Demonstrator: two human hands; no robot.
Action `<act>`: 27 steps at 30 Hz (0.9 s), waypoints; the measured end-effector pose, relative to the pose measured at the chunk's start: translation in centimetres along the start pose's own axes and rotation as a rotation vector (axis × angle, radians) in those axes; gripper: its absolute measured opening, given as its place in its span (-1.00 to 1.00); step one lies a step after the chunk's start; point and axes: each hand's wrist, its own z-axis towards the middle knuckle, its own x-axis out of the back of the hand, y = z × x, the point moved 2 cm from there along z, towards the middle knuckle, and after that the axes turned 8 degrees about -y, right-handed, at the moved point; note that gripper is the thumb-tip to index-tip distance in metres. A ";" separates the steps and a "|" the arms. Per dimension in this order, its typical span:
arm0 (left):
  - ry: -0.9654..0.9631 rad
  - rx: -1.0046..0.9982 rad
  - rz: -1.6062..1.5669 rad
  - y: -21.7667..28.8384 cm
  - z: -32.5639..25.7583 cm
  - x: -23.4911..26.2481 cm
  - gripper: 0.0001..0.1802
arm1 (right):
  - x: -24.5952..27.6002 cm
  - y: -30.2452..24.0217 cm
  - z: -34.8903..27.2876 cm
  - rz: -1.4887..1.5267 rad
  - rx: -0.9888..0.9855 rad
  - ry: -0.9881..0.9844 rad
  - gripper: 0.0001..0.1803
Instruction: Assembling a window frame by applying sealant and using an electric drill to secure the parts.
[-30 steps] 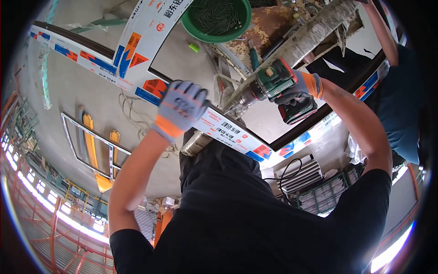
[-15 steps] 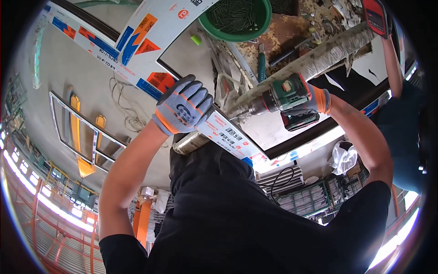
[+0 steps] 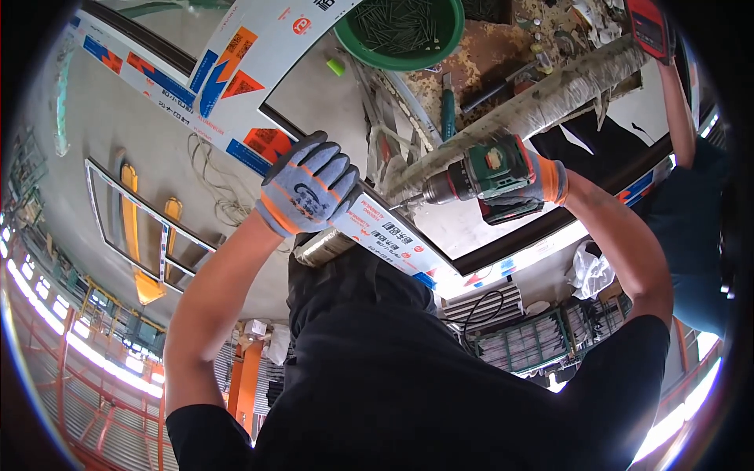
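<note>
My left hand [image 3: 309,191], in a grey and orange glove, is closed over a long white frame bar [image 3: 196,82] wrapped in film with blue, orange and red printing. My right hand [image 3: 542,177], gloved the same way, grips a green and black cordless drill [image 3: 488,174]. The drill's bit points left and touches the bar just right of my left hand. A grey rough-coated beam [image 3: 542,106] runs diagonally behind the drill.
A green round basin [image 3: 400,30] full of screws sits at the top, by a rusty surface with a green-handled tool [image 3: 447,116]. Another person's arm [image 3: 682,110] holds a red object at the top right. A second window frame [image 3: 137,228] lies on the concrete at left.
The view has shifted so the bar, both hands and the drill sit lower and more central. The drill bit has closed in on the bar beside my left hand.
</note>
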 end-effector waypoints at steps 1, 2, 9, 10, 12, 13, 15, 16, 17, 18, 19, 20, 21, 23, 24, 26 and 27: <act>0.009 -0.010 0.000 0.0 0.1 0.1 -0.70 | 0.0 0.3 -0.1 -0.001 -0.002 -0.001 -0.59; 0.009 -0.009 0.001 0.0 0.2 0.2 -0.70 | 0.1 0.6 0.0 -0.220 0.070 -0.029 -0.45; 0.007 -0.004 -0.008 0.0 0.0 0.0 -0.71 | -0.8 1.1 0.7 -0.232 0.262 0.005 -0.62; 0.007 0.003 -0.002 0.0 -0.1 0.0 -0.71 | -1.0 0.9 0.7 -0.139 0.231 0.018 -0.63; 0.021 0.001 -0.008 0.0 0.0 0.2 -0.72 | -1.4 1.1 0.9 -0.029 0.211 0.036 -0.62; 0.004 0.002 0.003 0.1 0.2 0.2 -0.72 | -1.5 1.3 1.0 0.081 0.192 0.054 -0.61; -0.016 -0.004 0.007 0.1 0.3 0.2 -0.72 | -1.0 2.2 1.2 0.022 0.173 0.010 -0.59; 0.000 -0.005 0.001 0.1 0.2 0.1 -0.71 | -0.9 2.7 1.1 -0.039 0.156 -0.037 -0.56; 0.015 0.000 -0.003 0.2 0.1 0.1 -0.71 | -1.0 3.0 1.1 0.020 0.144 -0.042 -0.49; 0.011 0.003 -0.007 0.2 0.0 0.0 -0.71 | -1.1 3.1 1.1 0.025 0.143 -0.046 -0.49; -0.003 0.006 -0.005 0.1 0.1 -0.1 -0.70 | -1.1 3.0 1.0 -0.018 0.179 -0.001 -0.46; -0.009 0.007 -0.001 0.1 0.0 -0.1 -0.70 | -1.1 2.7 0.8 -0.067 0.212 0.047 -0.43; -0.005 0.009 -0.005 0.1 -0.1 -0.1 -0.70 | -1.3 2.5 0.8 -0.068 0.207 0.045 -0.43; 0.032 -0.013 -0.020 -0.2 0.0 -0.1 -0.70 | -1.3 2.5 0.7 -0.059 0.183 0.050 -0.39; 0.034 -0.014 -0.026 -0.3 0.1 -0.2 -0.70 | -1.2 2.6 0.6 -0.053 0.171 0.053 -0.37; 0.022 -0.018 -0.017 -0.5 0.2 -0.3 -0.71 | -1.1 2.7 0.8 -0.519 0.385 0.047 -0.40; 0.023 -0.014 -0.016 -0.5 0.3 -0.1 -0.71 | -1.2 2.3 1.0 -0.349 0.324 0.046 -0.43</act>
